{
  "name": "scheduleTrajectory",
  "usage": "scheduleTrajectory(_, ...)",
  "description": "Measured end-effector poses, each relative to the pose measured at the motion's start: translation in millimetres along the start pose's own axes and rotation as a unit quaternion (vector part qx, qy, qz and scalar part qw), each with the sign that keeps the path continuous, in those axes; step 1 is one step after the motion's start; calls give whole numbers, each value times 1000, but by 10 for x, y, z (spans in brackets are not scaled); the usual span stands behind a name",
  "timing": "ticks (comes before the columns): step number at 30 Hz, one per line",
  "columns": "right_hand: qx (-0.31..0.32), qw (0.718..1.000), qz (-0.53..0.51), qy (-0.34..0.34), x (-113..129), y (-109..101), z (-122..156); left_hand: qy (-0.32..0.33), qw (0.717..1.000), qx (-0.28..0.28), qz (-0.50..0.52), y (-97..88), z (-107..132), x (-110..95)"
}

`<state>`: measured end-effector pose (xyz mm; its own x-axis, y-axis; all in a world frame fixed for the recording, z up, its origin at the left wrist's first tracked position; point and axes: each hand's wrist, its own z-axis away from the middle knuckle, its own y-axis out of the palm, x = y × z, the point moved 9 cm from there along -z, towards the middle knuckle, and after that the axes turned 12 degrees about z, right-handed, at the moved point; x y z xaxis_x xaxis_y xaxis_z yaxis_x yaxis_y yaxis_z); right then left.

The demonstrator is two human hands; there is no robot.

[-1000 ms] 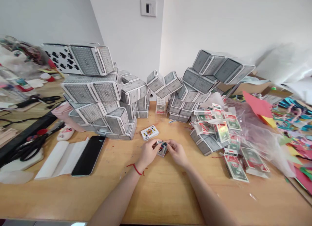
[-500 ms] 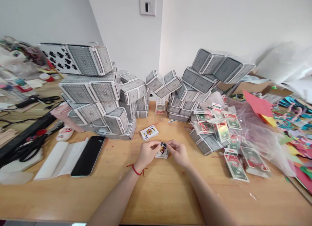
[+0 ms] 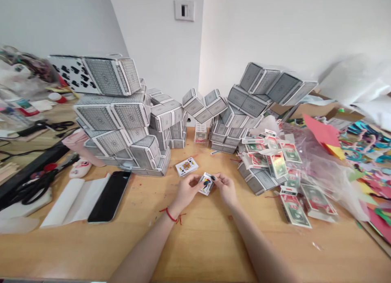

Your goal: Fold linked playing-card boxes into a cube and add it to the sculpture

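Both my hands meet over the middle of the wooden table [image 3: 195,242]. My left hand [image 3: 185,191], with a red string at the wrist, and my right hand [image 3: 225,188] pinch a small pack of playing cards [image 3: 205,183] between them, face up and slightly tilted. A second small stack of cards [image 3: 187,166] lies face up on the table just beyond my left hand. Blocks built from grey-backed cards are piled behind, a big pile at the left [image 3: 116,116] and another at the right [image 3: 244,108].
A black phone [image 3: 110,195] lies on white paper [image 3: 73,199] at the left, with scissors [image 3: 33,185] further left. Green card boxes [image 3: 293,205] and clear plastic wrap [image 3: 320,165] spread at the right, coloured paper scraps [image 3: 369,181] beyond.
The pack between my hands has been turned and lifted a little, so its face shows more. My hands shifted slightly away from me.
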<state>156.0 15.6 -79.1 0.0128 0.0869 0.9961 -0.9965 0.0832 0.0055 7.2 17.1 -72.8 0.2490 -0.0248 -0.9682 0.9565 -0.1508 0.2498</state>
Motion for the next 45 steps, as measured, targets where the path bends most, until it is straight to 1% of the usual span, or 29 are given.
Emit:
scheduleTrajectory(2,-13,1000,-3,0,-17,-42,-22,-7,1000,5,-7,12,6,43)
scheduleTrajectory(4,-14,1000,-7,2,-18,-48,-28,3,1000,-17,-20,-26,1,38)
scheduleTrajectory(5,-6,1000,-9,4,-13,-30,-25,15,999,-36,-24,-62,-3,12)
scheduleTrajectory(8,44,999,-8,-1,36,82,0,38,995,-87,-27,-176,-6,-79)
scheduleTrajectory(10,62,998,12,-18,91,125,16,41,994,-94,-44,-208,-7,-127)
scheduleTrajectory(13,48,997,55,-34,127,104,18,39,994,-74,-69,-177,-6,-150)
scheduleTrajectory(15,37,997,66,-23,90,82,8,31,996,-73,-49,-157,0,-126)
scheduleTrajectory(19,14,998,54,3,-9,40,-11,6,993,-119,18,-187,23,-63)
scheduleTrajectory(21,13,998,54,4,-26,40,-13,-11,991,-129,29,-193,30,-46)
scheduleTrajectory(25,56,995,82,-6,18,100,0,-36,993,-104,31,-166,29,-38)
scheduleTrajectory(28,84,987,130,-40,125,137,23,-28,996,-83,7,-143,36,-68)
scheduleTrajectory(31,94,982,153,-64,194,163,47,-9,997,-72,3,-115,43,-115)
scheduleTrajectory(34,69,988,131,-47,161,141,43,13,996,-85,38,-110,45,-151)
scheduleTrajectory(36,47,992,113,-29,118,118,35,22,994,-91,61,-104,42,-144)
scheduleTrajectory(38,40,995,88,-22,98,121,33,26,993,-95,64,-107,40,-120)
scheduleTrajectory(42,87,995,49,-19,127,211,64,21,993,-111,32,-165,41,-76)
scheduleTrajectory(45,112,993,24,-16,169,258,100,7,992,-115,41,-194,39,-74)
